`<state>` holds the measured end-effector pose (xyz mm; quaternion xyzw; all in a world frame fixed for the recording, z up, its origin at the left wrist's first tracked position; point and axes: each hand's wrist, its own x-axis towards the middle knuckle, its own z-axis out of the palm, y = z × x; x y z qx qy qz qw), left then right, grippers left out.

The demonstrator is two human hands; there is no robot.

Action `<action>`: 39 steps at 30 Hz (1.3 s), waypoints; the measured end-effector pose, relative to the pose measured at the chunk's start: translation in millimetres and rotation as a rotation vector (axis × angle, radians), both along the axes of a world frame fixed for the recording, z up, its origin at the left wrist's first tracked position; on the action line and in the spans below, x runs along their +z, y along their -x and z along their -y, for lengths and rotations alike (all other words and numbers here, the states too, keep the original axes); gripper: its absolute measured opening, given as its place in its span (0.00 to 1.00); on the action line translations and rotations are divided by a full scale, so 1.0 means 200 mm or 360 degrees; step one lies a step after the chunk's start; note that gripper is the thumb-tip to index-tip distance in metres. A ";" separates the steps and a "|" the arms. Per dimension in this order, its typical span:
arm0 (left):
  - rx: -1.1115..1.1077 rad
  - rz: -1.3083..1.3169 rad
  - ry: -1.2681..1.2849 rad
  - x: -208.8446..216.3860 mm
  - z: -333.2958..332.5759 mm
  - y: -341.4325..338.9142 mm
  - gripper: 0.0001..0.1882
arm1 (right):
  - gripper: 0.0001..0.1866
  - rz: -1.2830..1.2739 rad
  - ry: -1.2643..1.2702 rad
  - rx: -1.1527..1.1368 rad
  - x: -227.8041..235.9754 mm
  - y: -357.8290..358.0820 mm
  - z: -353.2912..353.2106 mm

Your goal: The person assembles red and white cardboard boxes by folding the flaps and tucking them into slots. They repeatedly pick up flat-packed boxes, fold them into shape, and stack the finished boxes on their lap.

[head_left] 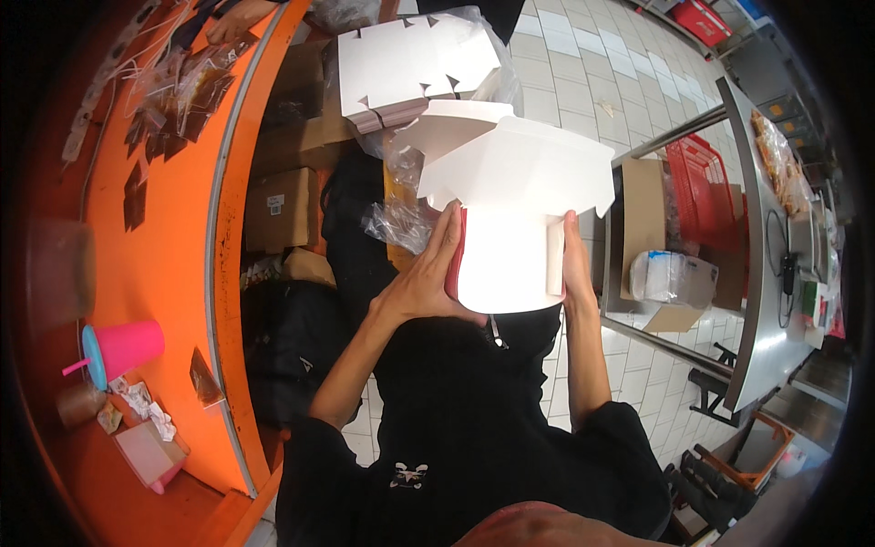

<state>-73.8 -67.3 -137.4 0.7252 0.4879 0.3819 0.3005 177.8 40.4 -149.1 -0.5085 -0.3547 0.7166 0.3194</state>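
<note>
Between my two hands is a partly folded paper food box (506,260), white inside and red on its outer side. Its wide top flaps stand open, spreading away from me. My left hand (419,281) grips the left wall, with the thumb under the near edge. Along the right wall lies my right hand (581,264), fingers pressed flat against it; part of that hand is hidden behind the wall. Just beyond the box sits a stack of flat white box blanks (415,68) with notched edges, partly wrapped in clear plastic.
An orange table (173,246) on the left bears a pink cup (132,348), small packets (187,100) and crumpled paper. Another person's hand (239,20) is at its far end. Cardboard boxes (281,210) sit beneath. On the right stands a metal table (756,301) with a red basket (704,191) below.
</note>
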 end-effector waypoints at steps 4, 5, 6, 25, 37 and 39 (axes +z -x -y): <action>0.0235 0.0144 -0.0073 -0.05 -0.03 -0.01 0.76 | 0.49 -0.0053 -0.0379 0.0126 0.05 -0.01 0.04; 0.0269 0.0202 -0.0070 -0.04 -0.04 0.00 0.75 | 0.54 -0.0082 -0.0485 0.0211 0.02 -0.05 0.06; 0.0302 0.0260 -0.0067 -0.04 -0.04 0.01 0.75 | 0.59 -0.0112 -0.0589 0.0297 -0.03 -0.13 0.07; 0.0229 0.0541 0.0257 -0.40 -0.43 0.45 0.68 | 0.64 0.0501 -0.1556 0.0858 -0.26 0.05 -0.47; 0.0196 -0.0074 0.0176 -0.55 -0.44 0.50 0.58 | 0.62 0.0861 -0.1907 0.1057 -0.41 0.05 -0.55; 0.0177 -0.0087 0.0195 -0.55 -0.43 0.49 0.54 | 0.59 0.0901 -0.1937 0.1034 -0.41 0.05 -0.54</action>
